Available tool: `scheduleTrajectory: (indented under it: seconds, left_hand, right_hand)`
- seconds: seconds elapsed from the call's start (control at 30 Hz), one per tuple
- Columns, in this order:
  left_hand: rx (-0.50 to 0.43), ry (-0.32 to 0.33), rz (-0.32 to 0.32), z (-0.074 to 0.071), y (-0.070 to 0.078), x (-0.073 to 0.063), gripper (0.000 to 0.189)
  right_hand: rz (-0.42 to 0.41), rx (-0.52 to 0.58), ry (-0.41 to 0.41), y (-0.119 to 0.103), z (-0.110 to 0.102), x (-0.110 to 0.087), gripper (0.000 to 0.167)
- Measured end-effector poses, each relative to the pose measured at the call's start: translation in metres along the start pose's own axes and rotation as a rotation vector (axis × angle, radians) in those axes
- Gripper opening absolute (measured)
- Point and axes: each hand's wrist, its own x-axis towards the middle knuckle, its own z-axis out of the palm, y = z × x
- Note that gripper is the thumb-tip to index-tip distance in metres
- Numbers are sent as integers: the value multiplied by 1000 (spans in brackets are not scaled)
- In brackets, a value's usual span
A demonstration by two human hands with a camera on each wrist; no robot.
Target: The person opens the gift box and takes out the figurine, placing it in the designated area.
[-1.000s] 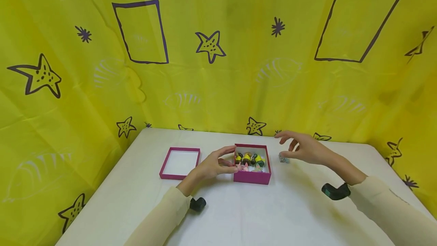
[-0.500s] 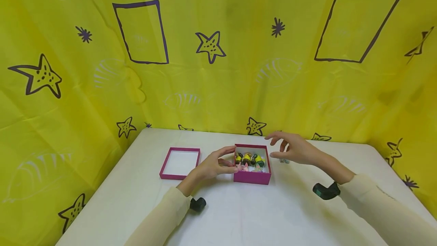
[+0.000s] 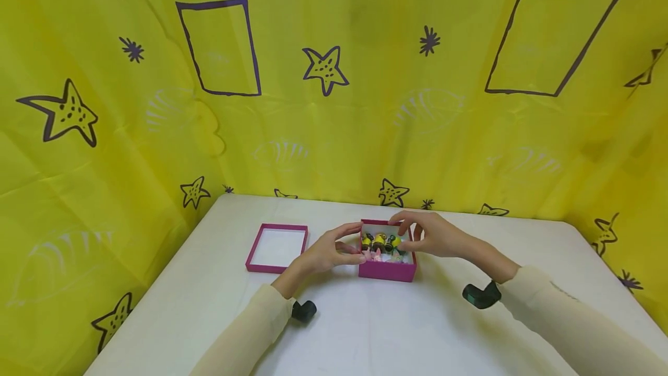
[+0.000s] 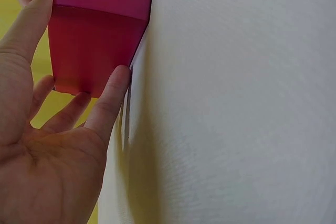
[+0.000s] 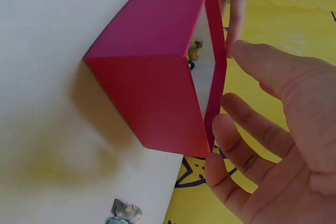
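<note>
An open magenta box (image 3: 387, 271) stands on the table with small figurines inside. Its back row holds yellow-and-dark figurines (image 3: 379, 242); pink and pale ones (image 3: 378, 255) sit at the front. My left hand (image 3: 326, 251) holds the box at its left side, thumb at the near corner, as the left wrist view (image 4: 58, 150) also shows. Over the box's right part hovers my right hand (image 3: 435, 235), fingers spread and slightly bent, with nothing seen between them. In the right wrist view those fingers (image 5: 247, 150) are near the box's rim. A grey-blue figurine (image 5: 125, 212) lies on the table beside the box.
To the left of the box lies a magenta-edged lid (image 3: 276, 248), white inside up. The white table (image 3: 360, 324) ends at a yellow curtain (image 3: 334, 126) with starfish drawings, which stands behind and at both sides.
My right hand has moved left, from above the grey-blue figurine to above the box. The left hand has stayed at the box. The head view has shifted slightly.
</note>
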Motion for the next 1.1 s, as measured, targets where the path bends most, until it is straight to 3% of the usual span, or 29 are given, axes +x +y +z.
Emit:
scheduleTrajectory:
  seconds: [0.43, 0.77, 1.1]
  left_hand:
    - [18, -1, -11, -1, 3, 3, 78]
    - [17, -1, -14, 0, 4, 0, 78]
    - [24, 2, -3, 2, -3, 3, 78]
  right_hand:
    - [-9, -16, -159, -4, 0, 8, 50]
    - [155, -72, -271, -10, 8, 15, 48]
    - [216, -200, -271, -15, 18, 21, 33]
